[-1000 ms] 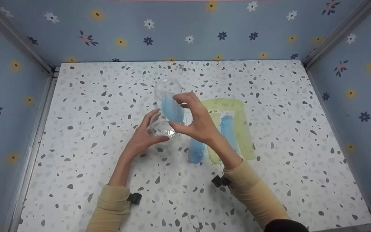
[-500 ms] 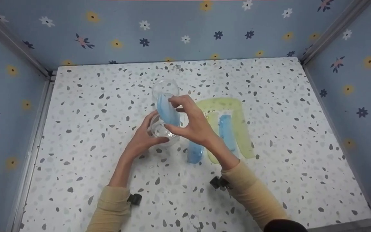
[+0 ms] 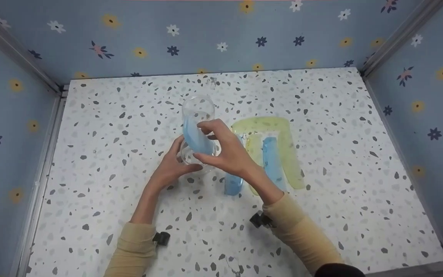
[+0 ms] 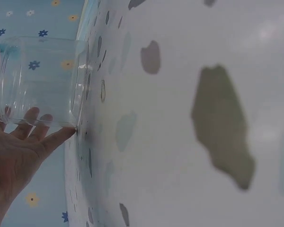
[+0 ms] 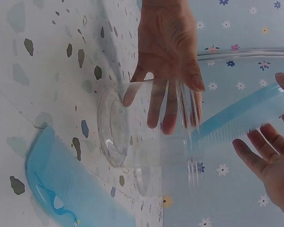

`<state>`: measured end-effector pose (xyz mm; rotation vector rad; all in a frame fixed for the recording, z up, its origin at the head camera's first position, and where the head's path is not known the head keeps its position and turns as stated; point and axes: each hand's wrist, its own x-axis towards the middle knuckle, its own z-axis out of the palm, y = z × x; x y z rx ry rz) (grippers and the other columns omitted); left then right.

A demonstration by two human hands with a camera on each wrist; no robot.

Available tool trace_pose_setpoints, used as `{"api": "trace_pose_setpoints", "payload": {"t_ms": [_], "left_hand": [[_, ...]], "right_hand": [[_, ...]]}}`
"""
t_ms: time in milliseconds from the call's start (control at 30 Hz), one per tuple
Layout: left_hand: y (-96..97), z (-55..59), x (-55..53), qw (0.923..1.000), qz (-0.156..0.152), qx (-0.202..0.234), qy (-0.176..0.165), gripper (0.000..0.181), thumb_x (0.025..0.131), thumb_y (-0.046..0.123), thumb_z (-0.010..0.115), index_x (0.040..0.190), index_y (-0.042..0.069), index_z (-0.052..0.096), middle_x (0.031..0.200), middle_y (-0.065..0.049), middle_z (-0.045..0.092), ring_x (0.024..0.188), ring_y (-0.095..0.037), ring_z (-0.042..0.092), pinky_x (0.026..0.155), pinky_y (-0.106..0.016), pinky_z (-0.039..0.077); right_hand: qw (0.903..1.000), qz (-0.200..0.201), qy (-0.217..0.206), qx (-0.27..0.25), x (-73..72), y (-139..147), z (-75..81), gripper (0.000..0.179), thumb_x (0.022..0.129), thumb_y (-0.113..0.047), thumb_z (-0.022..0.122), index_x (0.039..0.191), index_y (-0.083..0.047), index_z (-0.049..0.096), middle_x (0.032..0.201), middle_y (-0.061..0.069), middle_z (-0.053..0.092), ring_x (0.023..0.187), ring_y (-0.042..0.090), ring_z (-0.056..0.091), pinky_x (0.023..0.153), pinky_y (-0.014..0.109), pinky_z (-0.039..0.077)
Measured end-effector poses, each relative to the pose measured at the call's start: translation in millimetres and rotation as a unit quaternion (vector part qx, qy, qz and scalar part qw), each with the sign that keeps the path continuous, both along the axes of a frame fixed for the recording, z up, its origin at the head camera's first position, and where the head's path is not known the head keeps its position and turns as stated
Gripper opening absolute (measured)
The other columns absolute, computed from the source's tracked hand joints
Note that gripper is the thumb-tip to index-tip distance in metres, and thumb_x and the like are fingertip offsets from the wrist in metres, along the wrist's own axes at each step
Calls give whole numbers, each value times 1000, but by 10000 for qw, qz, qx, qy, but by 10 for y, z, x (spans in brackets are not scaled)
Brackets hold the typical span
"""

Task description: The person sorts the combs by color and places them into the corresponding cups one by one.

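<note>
My left hand holds a clear plastic jar upright on the table, thumb and fingers spread round its wall. In the left wrist view the fingers lie against the side of this jar. My right hand grips a blue comb between thumb and fingers. The comb slants over the jar's mouth. In the right wrist view its lower end overlaps the jar's rim, teeth facing the right hand's fingers. Part of the comb is hidden behind the right hand.
Behind the jar stands another clear round container. To the right lie more combs: a blue one partly under the right hand, another blue one, and yellow-green ones around them. Flowered panels border the speckled table.
The right hand has moved the blue comb slightly left and lower over the jar's mouth. The left hand stays round the jar. The head view has shifted a little.
</note>
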<state>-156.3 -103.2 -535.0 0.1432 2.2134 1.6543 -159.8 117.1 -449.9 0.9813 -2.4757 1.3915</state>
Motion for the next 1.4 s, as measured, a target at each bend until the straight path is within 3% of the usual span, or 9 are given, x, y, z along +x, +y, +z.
{"api": "trace_pose_setpoints", "payload": {"t_ms": [233,467,733,833,1100,1300,1400], "left_hand": [[-1,-35,38,10000,-1,86,-1,109,76,46,89,159,52,19,170,10,27,159,-28,26,127,-60,27],[16,-84,57,10000,-15,-51,62,121,73,54,88,162,48,7,173,3,23,158,-31,29,128,-59,27],[14,-96,68,9998,-47,-119,153,121,75,51,89,166,35,10,171,-1,29,157,-32,30,129,-57,25],[8,-94,66,9999,-77,-54,85,118,75,49,89,165,36,13,170,1,31,157,-31,30,130,-55,24],[23,-66,3,9960,-395,674,439,99,84,27,86,163,25,27,169,-1,33,155,-29,35,129,-50,29],[-13,-41,3,9965,-342,616,451,101,81,24,88,162,23,28,171,-1,28,156,-31,34,128,-51,29],[-29,-42,2,9965,-309,649,435,100,81,23,88,162,25,29,170,-1,32,156,-29,34,128,-50,30]], "right_hand": [[9985,-93,-26,537,10,-21,-90,63,91,-39,77,143,-13,51,134,6,60,120,16,62,103,28,55],[9938,-180,-173,1079,24,-31,-189,62,92,-43,76,143,-18,52,133,2,61,122,16,62,101,33,57],[9883,-256,-67,1499,4,-55,-275,64,90,-44,77,145,-21,54,133,1,63,119,19,61,97,34,56],[9852,-224,16,1699,-9,-64,-296,66,89,-45,78,146,-23,54,131,0,65,119,18,60,99,36,54],[9850,-143,11,1722,-40,-53,-315,61,88,-44,80,140,-21,58,132,1,65,122,19,58,101,37,52],[9860,-169,21,1660,-56,-30,-305,58,90,-44,77,140,-21,57,134,0,60,125,18,57,104,36,53],[9856,-292,0,1664,-52,-7,-296,61,92,-46,75,143,-20,54,134,2,58,124,19,58,100,36,56]]}}
